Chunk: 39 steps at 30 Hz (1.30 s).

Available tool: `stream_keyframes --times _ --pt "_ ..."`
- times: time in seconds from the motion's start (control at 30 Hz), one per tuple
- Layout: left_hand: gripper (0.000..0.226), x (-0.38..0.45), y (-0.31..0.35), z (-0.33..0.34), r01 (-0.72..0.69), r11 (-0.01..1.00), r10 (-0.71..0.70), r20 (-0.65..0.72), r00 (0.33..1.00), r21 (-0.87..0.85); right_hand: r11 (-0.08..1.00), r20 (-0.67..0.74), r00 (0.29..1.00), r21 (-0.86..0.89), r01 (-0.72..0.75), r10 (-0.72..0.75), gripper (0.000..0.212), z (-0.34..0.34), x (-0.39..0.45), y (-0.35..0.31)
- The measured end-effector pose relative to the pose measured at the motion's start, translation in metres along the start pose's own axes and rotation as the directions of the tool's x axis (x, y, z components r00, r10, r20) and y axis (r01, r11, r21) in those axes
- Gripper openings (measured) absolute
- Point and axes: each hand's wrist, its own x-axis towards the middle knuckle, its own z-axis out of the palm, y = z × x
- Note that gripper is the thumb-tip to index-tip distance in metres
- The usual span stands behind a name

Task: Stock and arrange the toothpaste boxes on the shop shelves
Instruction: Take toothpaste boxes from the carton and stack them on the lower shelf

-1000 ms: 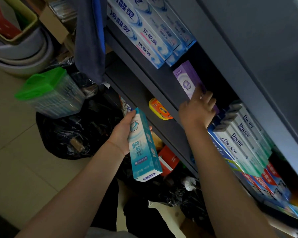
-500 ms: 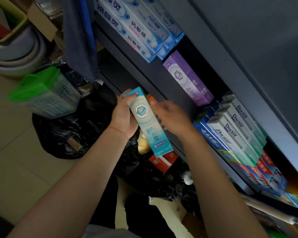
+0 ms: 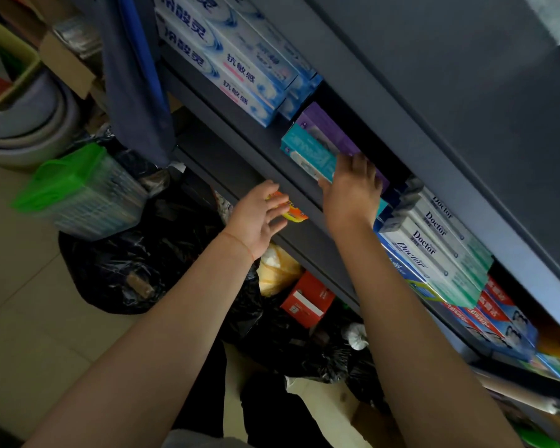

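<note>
Teal toothpaste box (image 3: 309, 153) lies center frame at the shelf (image 3: 265, 137) lip against the purple box (image 3: 327, 129), long axis running upper left to lower right. We've got our right hand (image 3: 349, 192) gripping its near end; left hand (image 3: 256, 218) hangs open, lower left, empty.

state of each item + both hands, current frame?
teal box: on shelf, against purple box, gripped
purple box: on shelf, lying flat
right hand: grips teal box
left hand: open, holds nothing
Doctor boxes: stacked in a row
</note>
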Motion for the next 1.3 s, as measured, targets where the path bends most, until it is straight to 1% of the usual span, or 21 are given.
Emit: stream_keyframes --times 0.1,0.17,0.23,0.3,0.37,0.43,0.47,0.5,0.53,0.57,0.6,0.67,0.7,0.73,0.8,0.9,0.97,1.1,1.23,1.27,1.3 --pt "0.016 -0.003 -0.008 -0.003 0.029 0.998 -0.03 0.03 0.999 0.053 0.996 0.026 0.999 -0.078 -0.037 0.039 0.049 0.015 0.004 0.001" --pt "0.017 -0.003 -0.014 -0.008 0.052 0.996 -0.056 0.044 0.997 0.078 0.993 0.021 0.996 -0.089 -0.081 0.084 0.064 0.018 0.003 0.001" --pt "0.018 -0.002 -0.018 -0.013 0.065 0.994 -0.069 0.05 0.996 0.083 0.989 0.08 0.99 -0.104 -0.107 0.115 0.078 0.02 0.002 0.003" --pt "0.018 -0.001 -0.019 -0.015 0.071 0.995 -0.075 0.045 0.996 0.074 0.99 0.141 0.984 -0.097 -0.099 0.113 0.084 0.023 0.004 0.004" --pt "0.018 0.002 -0.018 -0.014 0.051 0.995 -0.054 0.03 0.998 0.087 0.992 0.127 0.988 -0.096 -0.081 0.093 0.085 0.026 0.005 0.004" --pt "0.022 0.007 -0.015 -0.01 -0.042 0.98 0.046 -0.018 0.999 0.195 0.993 0.072 0.994 -0.093 -0.078 0.085 0.081 0.028 0.009 0.005" --pt "0.027 0.01 -0.012 -0.008 -0.137 0.932 0.157 -0.032 0.987 0.335 0.992 0.058 0.994 -0.097 -0.083 0.088 0.078 0.029 0.012 0.007" --pt "0.032 0.014 -0.009 -0.005 -0.252 0.824 0.301 -0.016 0.953 0.508 0.99 0.056 0.994 -0.112 -0.088 0.094 0.075 0.03 0.015 0.009" --pt "0.037 0.017 -0.005 -0.003 -0.362 0.653 0.447 0.048 0.893 0.665 0.987 0.059 0.993 -0.133 -0.092 0.1 0.073 0.03 0.018 0.011" --pt "0.042 0.021 0.0 0.001 -0.446 0.463 0.551 0.146 0.822 0.766 0.985 0.065 0.992 -0.146 -0.095 0.105 0.073 0.031 0.02 0.012" --pt "0.048 0.024 0.006 0.005 -0.498 0.291 0.599 0.25 0.761 0.817 0.985 0.067 0.992 -0.144 -0.097 0.108 0.072 0.031 0.022 0.013" --pt "0.061 0.036 0.016 0.013 -0.532 0.003 0.608 0.421 0.674 0.847 0.987 0.066 0.992 -0.124 -0.098 0.107 0.071 0.032 0.023 0.015" --pt "0.066 0.042 0.02 0.016 -0.513 -0.111 0.583 0.473 0.66 0.851 0.988 0.065 0.992 -0.118 -0.096 0.104 0.072 0.032 0.024 0.015" --pt "0.071 0.048 0.022 0.018 -0.474 -0.191 0.547 0.494 0.676 0.86 0.989 0.065 0.993 -0.117 -0.094 0.102 0.073 0.033 0.024 0.017" --pt "0.076 0.058 0.021 0.017 -0.389 -0.294 0.471 0.486 0.736 0.873 0.988 0.074 0.992 -0.116 -0.097 0.106 0.074 0.033 0.026 0.02" --pt "0.077 0.063 0.016 0.015 -0.312 -0.442 0.405 0.498 0.767 0.841 0.988 0.077 0.991 -0.113 -0.104 0.113 0.075 0.034 0.03 0.023" --pt "0.078 0.064 0.014 0.017 -0.259 -0.514 0.373 0.485 0.791 0.818 0.984 0.071 0.99 -0.14 -0.109 0.12 0.074 0.033 0.032 0.023" --pt "0.083 0.064 0.009 0.023 -0.181 -0.586 0.36 0.454 0.815 0.79 0.98 0.068 0.988 -0.155 -0.128 0.14 0.071 0.033 0.035 0.019" --pt "0.092 0.059 0.011 0.021 -0.149 -0.632 0.336 0.442 0.832 0.761 0.992 0.088 0.99 -0.08 -0.1 0.107 0.069 0.027 0.031 0.022" --pt "0.092 0.056 0.011 0.021 -0.134 -0.64 0.328 0.427 0.843 0.757 0.996 0.05 0.995 -0.037 -0.08 0.082 0.068 0.025 0.026 0.023" --pt "0.088 0.051 0.01 0.022 -0.113 -0.651 0.332 0.416 0.847 0.75 0.999 -0.036 0.998 0.001 -0.05 0.05 0.067 0.024 0.018 0.023"
